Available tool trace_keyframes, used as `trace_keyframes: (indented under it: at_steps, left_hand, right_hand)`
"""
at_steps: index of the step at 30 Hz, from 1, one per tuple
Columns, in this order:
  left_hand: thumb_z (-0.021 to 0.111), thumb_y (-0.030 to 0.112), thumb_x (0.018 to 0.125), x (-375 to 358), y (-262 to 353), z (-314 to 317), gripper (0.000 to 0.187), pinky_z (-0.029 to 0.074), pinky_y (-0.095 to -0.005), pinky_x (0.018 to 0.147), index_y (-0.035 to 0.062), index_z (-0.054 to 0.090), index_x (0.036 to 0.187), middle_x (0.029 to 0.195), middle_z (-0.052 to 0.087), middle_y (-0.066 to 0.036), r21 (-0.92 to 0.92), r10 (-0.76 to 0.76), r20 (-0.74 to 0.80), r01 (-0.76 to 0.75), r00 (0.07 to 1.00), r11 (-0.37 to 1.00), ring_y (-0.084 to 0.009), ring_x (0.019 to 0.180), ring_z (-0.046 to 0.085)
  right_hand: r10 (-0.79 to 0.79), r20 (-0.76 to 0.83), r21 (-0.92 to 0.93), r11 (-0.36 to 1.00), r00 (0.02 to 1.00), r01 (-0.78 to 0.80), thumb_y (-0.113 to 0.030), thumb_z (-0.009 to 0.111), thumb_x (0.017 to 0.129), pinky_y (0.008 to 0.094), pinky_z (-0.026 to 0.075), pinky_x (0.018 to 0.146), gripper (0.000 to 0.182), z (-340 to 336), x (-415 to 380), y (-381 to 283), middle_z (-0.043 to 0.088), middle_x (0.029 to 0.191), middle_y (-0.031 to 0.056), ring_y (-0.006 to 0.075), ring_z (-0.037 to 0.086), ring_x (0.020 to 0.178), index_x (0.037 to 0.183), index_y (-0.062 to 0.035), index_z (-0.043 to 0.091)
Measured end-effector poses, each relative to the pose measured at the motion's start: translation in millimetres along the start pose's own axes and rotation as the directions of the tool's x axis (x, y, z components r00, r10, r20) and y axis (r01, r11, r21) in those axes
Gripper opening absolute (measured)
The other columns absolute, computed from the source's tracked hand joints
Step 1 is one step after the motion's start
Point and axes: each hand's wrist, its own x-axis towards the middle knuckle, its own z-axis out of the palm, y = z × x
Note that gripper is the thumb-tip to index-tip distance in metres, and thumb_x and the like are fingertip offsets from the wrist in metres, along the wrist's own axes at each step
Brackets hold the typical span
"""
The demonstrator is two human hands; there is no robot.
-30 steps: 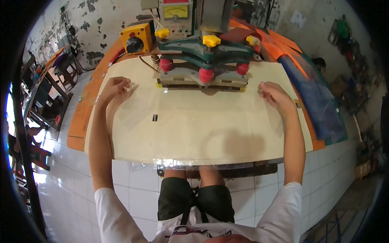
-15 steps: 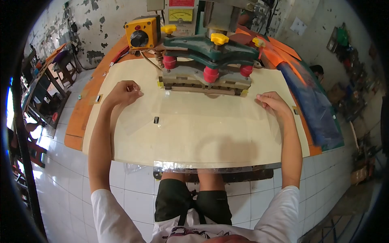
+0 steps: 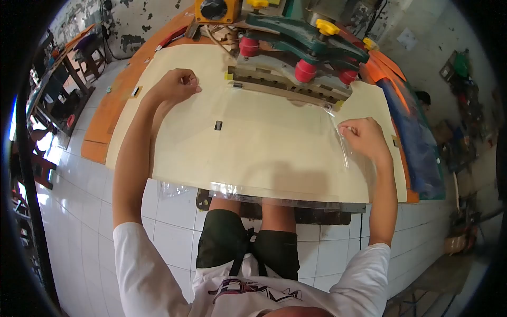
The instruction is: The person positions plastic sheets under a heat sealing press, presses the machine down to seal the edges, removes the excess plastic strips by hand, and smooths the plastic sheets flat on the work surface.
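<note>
While my left hand (image 3: 177,87) has kept roughly its place off the near end of the press bar (image 3: 288,91), my right hand (image 3: 367,140) has drawn back towards me, from beside the bar's far end to a spot just below it. The clear film (image 3: 344,152) left of my right fingertips, fairly flat half a second ago, now stands in bright folds running from the bar's end down past my thumb. I take that to mean the film is being shifted on this side, not simply held smooth.

My right fingers are closed, pinching the film as far as I can judge. My left fingers are curled in towards the thumb, but I cannot tell whether any film is caught between them. The film spreads between my hands over the cream sheet (image 3: 185,142), and the small dark patch (image 3: 218,125) sits below and to the right of my left hand.

My view has swung too, so the yellow control box (image 3: 214,9), beyond my left hand, is now cut off at the top. The film's outline is nearly lost against the cream, and whether it reaches under the bar I can't make out. Past my right hand, a person (image 3: 423,100) is mostly hidden behind the blue sheet (image 3: 409,140).
</note>
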Motion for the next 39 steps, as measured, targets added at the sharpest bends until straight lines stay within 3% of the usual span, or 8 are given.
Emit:
trace_keyframes:
  at_steps: [5,13,26,32,34,36,38,39]
  left_hand:
    - [0.077,0.021,0.081,1.7,-0.3,-2.6,0.022,0.045,-0.0313,0.063,0.004,0.062,0.079,0.069,0.059,-0.003,0.027,-0.058,0.026,0.057,0.998,0.998,-0.0139,0.067,0.053]
    - [0.077,0.017,0.082,-4.1,5.1,-0.4,0.024,0.044,-0.0304,0.06,0.0026,0.059,0.075,0.065,0.056,0.0,0.008,-0.033,-0.02,0.033,0.999,0.999,-0.0105,0.063,0.051]
    - [0.076,0.017,0.083,-2.0,1.5,0.5,0.022,0.045,-0.031,0.061,0.0015,0.062,0.078,0.067,0.059,-0.001,0.004,-0.008,-0.013,0.008,1.0,1.0,-0.0113,0.064,0.052]
    - [0.073,0.017,0.085,4.8,-7.5,-13.7,0.021,0.046,-0.0296,0.063,0.0013,0.062,0.078,0.071,0.062,-0.001,-0.103,0.051,-0.008,-0.052,0.999,0.993,-0.0117,0.067,0.055]
    - [0.073,0.017,0.084,3.7,-8.9,-24.0,0.02,0.046,-0.0297,0.065,0.0015,0.062,0.078,0.074,0.065,-0.002,-0.15,0.095,-0.001,-0.094,0.995,0.984,-0.0133,0.069,0.057]
    - [0.071,0.012,0.085,-1.3,-3.5,-36.4,0.019,0.048,-0.0286,0.071,0.0033,0.058,0.074,0.081,0.068,-0.004,-0.422,0.133,-0.045,-0.139,0.99,0.896,-0.0138,0.075,0.061]
    - [0.07,0.01,0.084,-6.0,0.8,-46.6,0.019,0.049,-0.03,0.075,0.0046,0.055,0.072,0.084,0.069,-0.007,-0.538,0.182,-0.072,-0.192,0.981,0.821,-0.0154,0.078,0.064]
    - [0.069,0.009,0.084,-8.1,2.9,-50.9,0.021,0.051,-0.0313,0.079,0.0059,0.053,0.071,0.087,0.07,-0.009,-0.643,0.221,-0.107,-0.237,0.969,0.728,-0.0171,0.082,0.066]
  right_hand:
    - [-0.23,-0.179,-0.066,0.973,0.957,0.222,-0.015,0.068,0.083,0.0388,0.048,0.059,0.014,8.9,-27.2,-46.2,0.064,0.066,0.0145,0.0325,0.06,0.058,0.091,-0.0076,0.076]
    - [-0.626,-0.045,-0.415,0.72,0.778,0.556,-0.011,0.066,0.073,0.034,0.038,0.051,0.026,-0.9,-80.8,-117.0,0.051,0.064,0.0001,0.0165,0.054,0.06,0.098,-0.0115,0.072]
    - [-0.76,-0.068,-0.49,0.59,0.646,0.642,-0.01,0.07,0.068,0.0286,0.025,0.046,0.028,-49.5,-129.5,-151.9,0.032,0.059,-0.0025,0.0127,0.038,0.05,0.095,-0.0086,0.076]
    - [-0.689,-0.245,-0.469,0.7,0.682,0.539,-0.008,0.075,0.067,0.0295,0.027,0.047,0.023,-74.4,-130.8,-145.1,0.039,0.056,-0.0016,0.0134,0.039,0.048,0.09,-0.0072,0.075]
    - [-0.513,-0.44,-0.331,0.856,0.737,0.397,-0.006,0.075,0.074,0.0293,0.034,0.05,0.014,-86.8,-126.8,-127.9,0.05,0.058,0.0025,0.0157,0.045,0.05,0.087,-0.0032,0.074]
    - [-0.322,-0.537,-0.11,0.943,0.78,0.314,-0.01,0.073,0.083,0.0289,0.042,0.056,0.012,-97.2,-117.0,-95.8,0.062,0.067,0.0054,0.0147,0.053,0.056,0.087,0.0015,0.071]
    - [0.066,-0.438,0.208,0.978,0.897,0.03,-0.016,0.069,0.09,0.026,0.045,0.061,0.021,-113.5,-108.3,-66.7,0.066,0.073,0.0029,0.0114,0.056,0.063,0.088,0.005,0.069]
    - [0.068,-0.44,0.206,0.978,0.895,0.027,-0.016,0.069,0.09,0.026,0.045,0.061,0.021,-118.3,-100.6,-50.7,0.066,0.073,0.0029,0.0114,0.056,0.063,0.088,0.005,0.069]
